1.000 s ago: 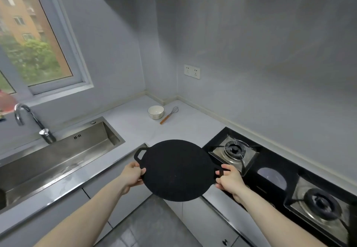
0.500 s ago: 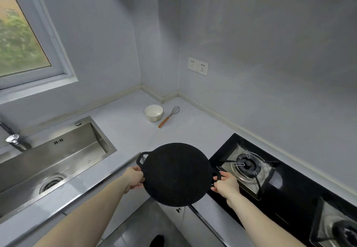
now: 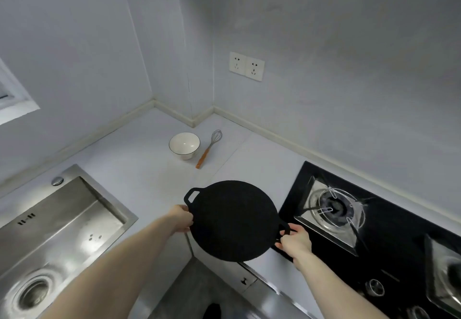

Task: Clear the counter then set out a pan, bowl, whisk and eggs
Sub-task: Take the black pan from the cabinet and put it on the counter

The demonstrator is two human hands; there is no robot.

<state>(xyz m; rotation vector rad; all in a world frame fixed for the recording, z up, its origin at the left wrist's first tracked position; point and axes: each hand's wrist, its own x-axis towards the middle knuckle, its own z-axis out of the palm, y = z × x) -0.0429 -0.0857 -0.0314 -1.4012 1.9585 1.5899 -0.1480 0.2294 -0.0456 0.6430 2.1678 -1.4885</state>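
I hold a flat round black pan [image 3: 233,220] with two small loop handles above the front corner of the pale counter [image 3: 139,169]. My left hand [image 3: 181,221] grips its left rim just below the left handle. My right hand [image 3: 295,242] grips the right handle. Far back in the corner stands a white bowl [image 3: 184,145] with a dark rim line. Just right of it lies a wire whisk [image 3: 208,149] with an orange-brown handle. No eggs are in view.
A steel sink [image 3: 57,238] with a drain fills the left. A black gas hob [image 3: 374,224] with burners sits on the right, close to the pan's right edge. A double wall socket [image 3: 246,66] is above the corner. Cabinet fronts and floor lie below the pan.
The view has swung down and toward the corner, so the window and tap have left the frame. The pan has moved forward over the counter corner, closer to the hob; both hands keep their grip.
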